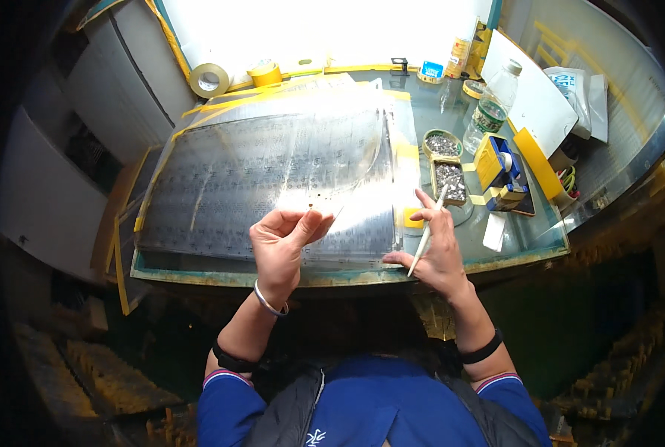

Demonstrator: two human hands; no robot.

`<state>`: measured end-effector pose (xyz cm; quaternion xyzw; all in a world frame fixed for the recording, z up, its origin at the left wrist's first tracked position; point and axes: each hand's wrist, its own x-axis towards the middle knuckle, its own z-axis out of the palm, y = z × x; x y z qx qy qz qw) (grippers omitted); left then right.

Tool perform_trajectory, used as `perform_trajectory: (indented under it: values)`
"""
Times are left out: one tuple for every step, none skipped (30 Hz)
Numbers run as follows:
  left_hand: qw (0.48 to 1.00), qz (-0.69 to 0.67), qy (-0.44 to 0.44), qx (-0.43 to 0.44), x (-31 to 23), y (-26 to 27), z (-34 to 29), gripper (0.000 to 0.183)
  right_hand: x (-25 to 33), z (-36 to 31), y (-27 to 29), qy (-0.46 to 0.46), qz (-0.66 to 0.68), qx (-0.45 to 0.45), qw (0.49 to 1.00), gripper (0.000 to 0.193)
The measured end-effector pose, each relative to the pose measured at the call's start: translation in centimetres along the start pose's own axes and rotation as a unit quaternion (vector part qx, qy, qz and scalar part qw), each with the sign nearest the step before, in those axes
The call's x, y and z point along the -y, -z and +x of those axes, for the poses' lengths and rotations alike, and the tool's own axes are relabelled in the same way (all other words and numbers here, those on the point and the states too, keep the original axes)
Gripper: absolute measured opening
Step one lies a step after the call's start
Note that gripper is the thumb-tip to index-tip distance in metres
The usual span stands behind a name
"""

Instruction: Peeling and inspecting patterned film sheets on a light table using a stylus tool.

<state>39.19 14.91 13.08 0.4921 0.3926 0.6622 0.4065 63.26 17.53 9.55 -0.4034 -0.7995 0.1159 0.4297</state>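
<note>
My left hand (288,238) is closed in a pinch above the near part of a dark, translucent printed sheet (258,179). A few tiny dark dots and a faint thin clear edge show just beyond its fingertips; what the pinch holds is too small to make out. In my right hand (440,249) a slim pale pen-like tool (423,244) lies slanted between the fingers, with thumb and index finger apart. This hand is over the table's front edge, right of the sheet. Beyond it stand a square tin (449,183) and a round tin (443,143) of small greyish bits.
A blue and yellow tape dispenser (500,167) and a clear bottle (494,108) stand to the right. Tape rolls (209,80) sit at the far left, before a bright white panel (325,33). The glass table (347,277) has a green front edge.
</note>
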Motion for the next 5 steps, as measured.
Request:
perform_trajectory:
  values:
    - [0.999,-0.040,0.031,-0.002,0.10,0.08,-0.01,0.013,-0.01,-0.02,0.15,0.009,-0.001,0.000,1.000,0.063]
    - [0.999,-0.028,0.020,0.001,0.41,0.18,-0.01,0.012,0.05,-0.04,0.13,0.012,0.015,-0.006,1.000,0.061]
    - [0.999,-0.033,0.017,0.007,0.47,0.18,0.01,0.012,0.00,-0.08,0.10,0.012,0.008,-0.011,1.000,0.061]
    - [1.000,0.000,-0.019,-0.011,0.53,0.14,0.07,0.011,-0.15,-0.12,0.05,0.025,0.007,-0.012,1.000,0.063]
    - [0.997,0.032,-0.054,-0.032,0.57,0.18,-0.01,0.011,-0.31,-0.26,-0.07,0.039,0.007,-0.011,0.999,0.065]
